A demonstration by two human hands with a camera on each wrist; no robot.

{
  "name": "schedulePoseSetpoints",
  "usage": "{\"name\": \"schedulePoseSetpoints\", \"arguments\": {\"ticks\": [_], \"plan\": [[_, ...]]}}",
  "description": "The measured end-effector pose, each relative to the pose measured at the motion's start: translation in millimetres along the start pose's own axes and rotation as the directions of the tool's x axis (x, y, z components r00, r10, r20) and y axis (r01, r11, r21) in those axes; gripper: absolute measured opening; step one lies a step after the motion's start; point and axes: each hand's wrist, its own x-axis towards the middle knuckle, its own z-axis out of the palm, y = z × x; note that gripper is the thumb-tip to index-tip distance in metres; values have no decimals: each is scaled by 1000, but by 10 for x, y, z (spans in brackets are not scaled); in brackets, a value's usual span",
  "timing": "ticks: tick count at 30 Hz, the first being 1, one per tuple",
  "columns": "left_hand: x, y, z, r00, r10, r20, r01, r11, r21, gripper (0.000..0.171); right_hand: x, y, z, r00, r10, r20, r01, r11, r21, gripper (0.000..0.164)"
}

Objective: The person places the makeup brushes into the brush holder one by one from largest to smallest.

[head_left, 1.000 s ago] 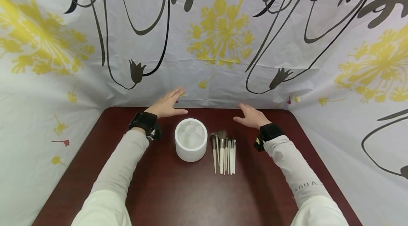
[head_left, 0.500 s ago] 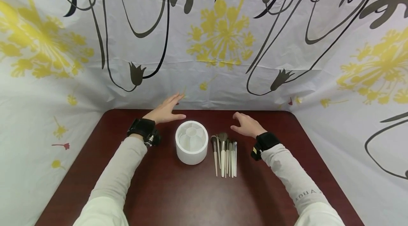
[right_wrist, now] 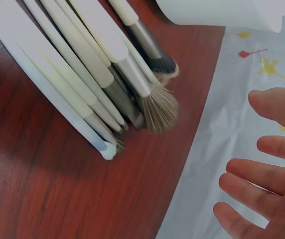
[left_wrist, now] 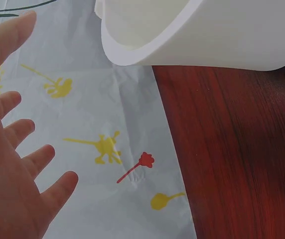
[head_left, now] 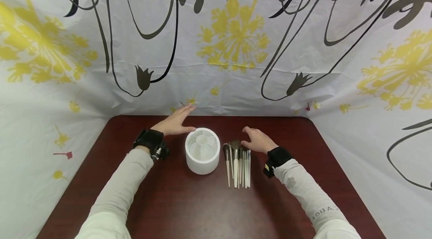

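A round white holder [head_left: 202, 164] with inner compartments stands upright on the dark red table. Just beyond its left rim is my left hand [head_left: 173, 123], fingers spread and holding nothing; in the left wrist view the holder [left_wrist: 222, 40] is apart from the fingers. To the holder's right lie several makeup brushes [head_left: 236, 166] side by side, bristles pointing away from me and pale handles toward me. My right hand [head_left: 259, 140] hovers near the bristle ends with relaxed fingers. In the right wrist view this hand [right_wrist: 272, 169] is apart from the brushes [right_wrist: 102, 55].
A white cloth [head_left: 233, 93] with yellow and grey flower prints hangs behind and at both sides of the table [head_left: 189, 209]. Black camera straps sit on both wrists, such as the left wrist strap [head_left: 150, 139].
Both hands have come down and closer to me. The right hand has also moved left, toward the brushes. The holder and brushes stay where they were on the table.
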Motion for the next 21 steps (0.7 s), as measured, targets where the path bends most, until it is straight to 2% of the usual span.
{"name": "schedulePoseSetpoints", "arguments": {"ticks": [14, 21], "plan": [[-18, -6, 58, 999, 15, 36, -14, 1000, -25, 80, -50, -62, 194, 1000, -18, 5, 18, 999, 33, 40], [-22, -10, 71, 998, 44, 49, -43, 999, -24, 82, -65, -85, 266, 1000, -3, -4, 4, 997, 77, 38]]}}
